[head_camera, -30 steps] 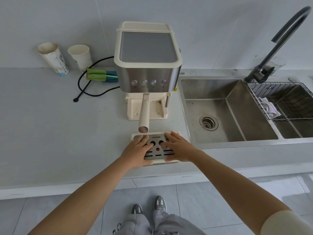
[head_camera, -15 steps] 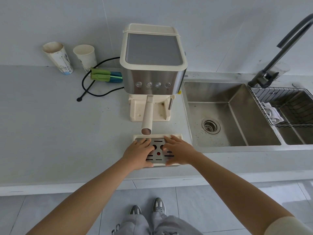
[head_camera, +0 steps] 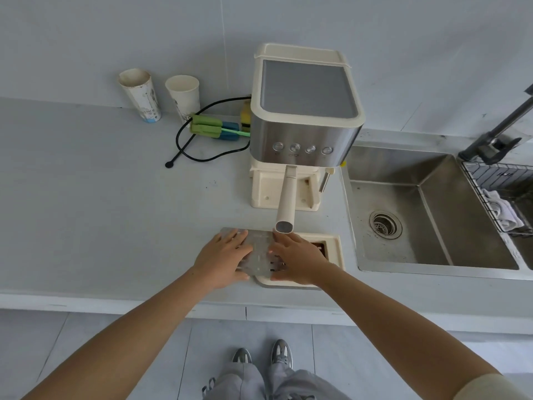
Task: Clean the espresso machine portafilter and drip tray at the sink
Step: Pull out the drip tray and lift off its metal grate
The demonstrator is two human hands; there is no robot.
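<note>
The cream drip tray [head_camera: 334, 251] lies on the counter in front of the espresso machine [head_camera: 305, 111]. Its metal grate [head_camera: 259, 246] sits shifted left, half off the tray, so brown liquid shows in the tray's right part. My left hand [head_camera: 225, 256] holds the grate, fingers on top and thumb at its near edge. My right hand [head_camera: 300, 261] presses flat on the tray and the grate's right end. The portafilter [head_camera: 287, 197] is locked in the machine, its cream handle pointing at me above the tray.
The steel sink [head_camera: 418, 212] with its drain [head_camera: 385, 223] is right of the tray. A wire basket [head_camera: 496, 180] with a cloth hangs over its right side, under a dark faucet [head_camera: 496, 140]. Two paper cups [head_camera: 161, 95], brushes [head_camera: 213, 129] and a black cable [head_camera: 184, 145] lie left of the machine.
The grate has come off the tray's top and moved left with my left hand, uncovering the tray's right side. My view has shifted left.
</note>
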